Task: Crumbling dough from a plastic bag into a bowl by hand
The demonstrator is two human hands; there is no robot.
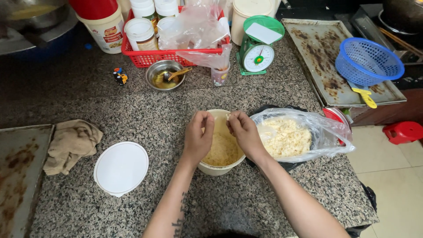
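Left hand (198, 136) and right hand (243, 132) both curled, fingertips pinching a small pale piece between them. Directly below: one cream tub (220, 166) of shreds. Right of hands: one plastic bag (304, 136). Left: one white lid (121, 168).

Bare counter lies between white lid (121, 167) and tub (219, 167); noodle bag (299, 136) crowds the right

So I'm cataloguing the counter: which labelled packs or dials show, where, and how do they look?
Big tub: far left, white, red lid, red-yellow label.
Jar: in red basket, white lid, brownish label.
Scale: behind the hands, green, round white dial.
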